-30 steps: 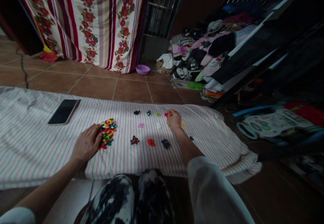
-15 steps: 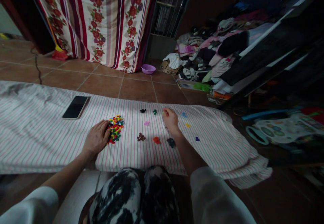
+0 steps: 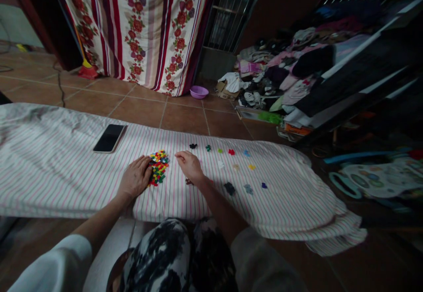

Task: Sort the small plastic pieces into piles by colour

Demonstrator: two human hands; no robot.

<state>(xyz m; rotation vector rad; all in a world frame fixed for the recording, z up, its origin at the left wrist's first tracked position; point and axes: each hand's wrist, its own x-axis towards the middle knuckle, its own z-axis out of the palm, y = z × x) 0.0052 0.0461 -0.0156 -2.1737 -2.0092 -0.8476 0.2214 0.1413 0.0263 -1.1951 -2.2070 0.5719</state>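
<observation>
My left hand (image 3: 135, 176) lies spread on the striped cloth (image 3: 76, 168), its fingers at the left edge of a mixed heap of small coloured pieces (image 3: 159, 168). Just right of that heap, my right hand (image 3: 189, 164) is over the cloth with its fingers drawn together; whatever they hold, if anything, is too small to make out. Small single-colour groups lie farther right: black (image 3: 193, 146), dark green (image 3: 208, 148), red (image 3: 231, 152), yellow (image 3: 251, 167), dark grey (image 3: 229, 189) and dark blue (image 3: 264, 185) among them. Brown pieces (image 3: 188, 181) are partly hidden by my right hand.
A phone (image 3: 109, 138) lies on the cloth at the left. Beyond the cloth's far edge are a purple basin (image 3: 198, 92), a floral curtain (image 3: 152, 27) and a pile of clothes (image 3: 277, 72). My knees (image 3: 158, 256) are at the near edge.
My right hand has moved left from the green and white groups to beside the mixed heap, uncovering light green and red pieces. The left hand stays at the heap. The view has shifted slightly.
</observation>
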